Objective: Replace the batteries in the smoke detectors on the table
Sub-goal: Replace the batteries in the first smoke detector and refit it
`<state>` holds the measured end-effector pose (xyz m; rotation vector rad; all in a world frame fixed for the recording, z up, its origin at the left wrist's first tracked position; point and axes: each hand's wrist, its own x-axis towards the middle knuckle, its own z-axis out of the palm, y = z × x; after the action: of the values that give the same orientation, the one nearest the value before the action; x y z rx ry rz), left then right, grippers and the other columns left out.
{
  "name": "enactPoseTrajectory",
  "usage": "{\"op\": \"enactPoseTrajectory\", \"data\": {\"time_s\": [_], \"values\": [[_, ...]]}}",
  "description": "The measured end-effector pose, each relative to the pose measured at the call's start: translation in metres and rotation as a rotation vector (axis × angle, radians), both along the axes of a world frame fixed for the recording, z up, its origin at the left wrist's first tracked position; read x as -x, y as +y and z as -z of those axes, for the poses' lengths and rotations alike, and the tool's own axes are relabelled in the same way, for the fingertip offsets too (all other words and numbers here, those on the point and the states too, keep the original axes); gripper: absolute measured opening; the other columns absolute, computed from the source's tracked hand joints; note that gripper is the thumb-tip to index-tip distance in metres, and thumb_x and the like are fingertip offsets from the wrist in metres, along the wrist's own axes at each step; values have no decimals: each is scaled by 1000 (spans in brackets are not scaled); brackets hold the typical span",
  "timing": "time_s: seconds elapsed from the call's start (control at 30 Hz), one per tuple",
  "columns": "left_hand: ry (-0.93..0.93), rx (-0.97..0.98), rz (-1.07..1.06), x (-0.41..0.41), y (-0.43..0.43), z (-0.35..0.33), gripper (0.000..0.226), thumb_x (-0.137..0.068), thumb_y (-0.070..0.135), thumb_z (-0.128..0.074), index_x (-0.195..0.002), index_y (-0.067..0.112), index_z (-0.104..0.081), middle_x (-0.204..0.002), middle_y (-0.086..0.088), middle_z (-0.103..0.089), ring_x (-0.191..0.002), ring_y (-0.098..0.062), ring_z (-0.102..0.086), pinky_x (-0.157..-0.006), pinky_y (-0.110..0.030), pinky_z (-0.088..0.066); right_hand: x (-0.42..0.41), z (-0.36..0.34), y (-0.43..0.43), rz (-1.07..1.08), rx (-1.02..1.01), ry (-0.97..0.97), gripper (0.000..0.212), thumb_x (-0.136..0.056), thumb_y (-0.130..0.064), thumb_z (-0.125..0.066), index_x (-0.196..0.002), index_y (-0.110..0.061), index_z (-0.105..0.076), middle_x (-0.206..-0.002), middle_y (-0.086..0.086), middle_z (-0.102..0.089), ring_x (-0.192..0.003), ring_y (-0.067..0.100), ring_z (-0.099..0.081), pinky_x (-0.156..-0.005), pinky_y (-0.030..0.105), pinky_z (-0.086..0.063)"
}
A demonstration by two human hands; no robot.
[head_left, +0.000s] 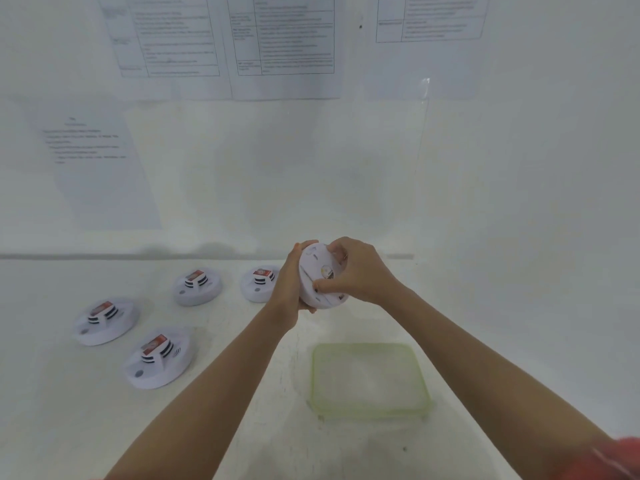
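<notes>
I hold a round white smoke detector (317, 271) up above the table, its flat back plate turned toward me. My left hand (289, 289) grips its left rim from behind. My right hand (356, 271) curls round its right edge, thumb pressing on the back plate. Several other white smoke detectors lie face up on the table to the left, each with a red-labelled top: one (258, 284) just behind my left hand, one (197, 287) further left, one (104, 320) at the far left, and one (157, 356) nearest me. No loose battery shows.
A shallow pale green plastic tray (370, 410) sits on the white table in front of me, under my right forearm. A white wall with several printed sheets (284, 46) rises right behind the table's back edge.
</notes>
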<state>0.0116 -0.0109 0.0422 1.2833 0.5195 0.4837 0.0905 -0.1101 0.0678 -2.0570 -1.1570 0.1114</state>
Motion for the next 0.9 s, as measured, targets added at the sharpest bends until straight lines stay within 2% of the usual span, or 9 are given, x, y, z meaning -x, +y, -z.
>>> {"op": "enactPoseTrajectory", "data": {"time_s": [0.07, 0.13, 0.3, 0.37, 0.53, 0.7, 0.8, 0.9], "values": [[-23, 41, 1, 0, 0, 0, 34, -96, 47, -35, -82, 34, -63, -83, 2, -68, -79, -18, -62, -70, -31, -48, 1, 1, 2, 3, 4, -3, 57, -62, -27, -82, -110, -11, -54, -102, 1, -57, -92, 17, -53, -76, 29, -47], [-58, 109, 48, 1, 0, 0, 33, -95, 46, -38, -82, 31, -65, -81, 1, -70, -79, -17, -63, -76, -34, -49, 1, 2, 3, 5, 4, -13, 59, -61, -27, -82, -110, -12, -53, -102, 1, -56, -92, 17, -52, -72, 26, -45], [-161, 287, 149, 2, -4, 1, 35, -95, 42, -37, -89, 21, -65, -76, -1, -72, -75, -17, -66, -66, -32, -54, 3, 0, 3, 10, 48, -50, 62, -63, -28, -80, -115, -11, -50, -106, 2, -53, -96, 17, -49, -77, 24, -39], [-142, 271, 151, 1, -6, 1, 37, -95, 42, -38, -87, 20, -66, -74, -1, -72, -69, -15, -68, -64, -30, -55, 2, -1, 2, 8, 65, -52, 61, -63, -29, -80, -113, -11, -50, -106, 3, -53, -96, 18, -50, -75, 24, -39], [-112, 228, 144, 0, -5, -1, 42, -94, 39, -40, -74, 20, -71, -70, 0, -72, -62, -13, -68, -69, -32, -49, 3, -2, 0, 2, 83, -70, 59, -55, -36, -77, -102, -10, -52, -99, 3, -53, -89, 19, -49, -61, 17, -34], [-88, 215, 144, 2, -4, -2, 33, -94, 37, -41, -81, 19, -67, -70, 0, -71, -68, -15, -66, -71, -32, -48, 6, -6, -4, -57, 123, -132, 61, -63, -25, -81, -112, -7, -49, -99, -1, -45, -89, 14, -42, -63, 10, -30], [-73, 224, 161, 6, -5, -2, 34, -94, 37, -40, -83, 20, -67, -72, -1, -72, -71, -16, -66, -72, -33, -49, 7, -7, -6, -71, 135, -125, 65, -58, -33, -79, -111, -8, -49, -99, -2, -45, -89, 13, -41, -63, 11, -29], [-59, 241, 140, 11, -4, 0, 36, -96, 39, -38, -87, 20, -67, -75, -1, -73, -81, -19, -63, -74, -35, -49, 10, -8, -7, -95, 125, -96, 72, -51, -39, -71, -113, -11, -50, -104, -1, -49, -94, 14, -45, -68, 17, -35]]}}
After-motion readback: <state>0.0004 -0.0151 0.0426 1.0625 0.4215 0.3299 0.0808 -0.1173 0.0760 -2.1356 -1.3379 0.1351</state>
